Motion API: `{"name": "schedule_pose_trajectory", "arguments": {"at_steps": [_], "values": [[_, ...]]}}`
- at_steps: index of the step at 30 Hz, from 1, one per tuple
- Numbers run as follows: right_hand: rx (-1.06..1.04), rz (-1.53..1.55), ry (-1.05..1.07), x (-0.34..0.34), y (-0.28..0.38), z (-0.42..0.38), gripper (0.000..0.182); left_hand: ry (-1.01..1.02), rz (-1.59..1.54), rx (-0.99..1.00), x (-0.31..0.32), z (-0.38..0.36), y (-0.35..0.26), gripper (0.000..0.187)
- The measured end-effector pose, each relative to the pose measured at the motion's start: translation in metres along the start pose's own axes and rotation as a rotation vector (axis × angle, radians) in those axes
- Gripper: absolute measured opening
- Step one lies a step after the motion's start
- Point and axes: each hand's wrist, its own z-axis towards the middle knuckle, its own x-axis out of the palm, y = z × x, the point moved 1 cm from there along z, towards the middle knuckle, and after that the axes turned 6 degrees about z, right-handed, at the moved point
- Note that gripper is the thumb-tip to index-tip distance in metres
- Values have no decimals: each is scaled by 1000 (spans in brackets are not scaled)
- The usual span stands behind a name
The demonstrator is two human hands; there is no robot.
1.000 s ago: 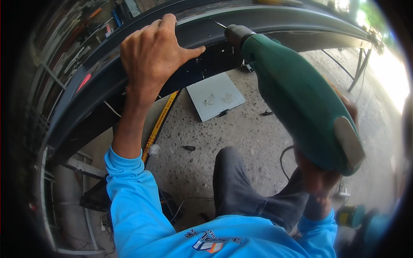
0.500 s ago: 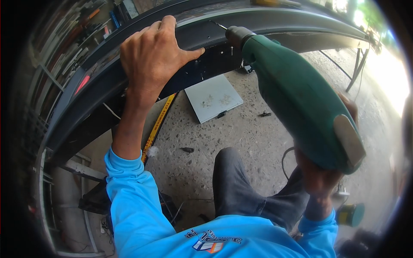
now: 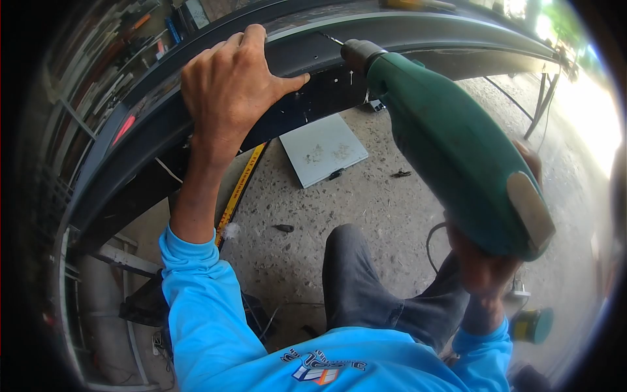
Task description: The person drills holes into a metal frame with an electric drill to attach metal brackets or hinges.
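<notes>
My left hand [image 3: 230, 88] lies over the top edge of a long dark metal frame [image 3: 418, 32], fingers curled on it, thumb stretched right. A green electric drill [image 3: 450, 144] is gripped from below by my right hand [image 3: 486, 264], mostly hidden under the drill's body. The drill's chuck points up and left, and its thin bit touches the frame just right of my left thumb.
On the concrete floor lie a pale square plate [image 3: 322, 149], a yellow tape measure [image 3: 238, 189], small dark bits and a cable. A green-topped tool [image 3: 532, 325] sits at lower right. My bent knee [image 3: 356, 268] is below. Shelves with tools stand at upper left.
The drill has shifted very slightly along the frame. My left hand keeps its hold on the frame.
</notes>
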Motion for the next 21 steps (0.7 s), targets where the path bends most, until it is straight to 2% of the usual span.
{"name": "schedule_pose_trajectory", "arguments": {"at_steps": [2,4,5,7,10,11,12,13,14,18,21], "values": [[-24,-15,6,1,3,-1,68,7,0,-2,0,0,0,66],[143,34,-32,3,12,-1,67,11,1,-5,1,0,0,66],[144,34,-33,2,9,-1,67,5,2,-2,1,0,0,66],[-110,-103,48,-1,5,1,62,-4,4,-2,1,0,0,65],[11,-3,7,5,11,-4,60,-7,0,0,1,0,1,66],[4,64,37,13,17,-1,61,-50,5,26,2,0,1,58],[-6,27,100,9,20,-2,63,-90,8,54,1,-1,1,50],[-21,-11,160,6,24,-1,65,-94,8,59,-1,0,1,50],[-130,-135,182,8,30,5,67,-76,-4,55,-3,1,1,50],[-153,6,197,9,32,10,69,33,-18,9,-7,2,-2,49],[-108,-173,216,8,40,10,69,11,-8,10,-8,1,-2,49]]}}
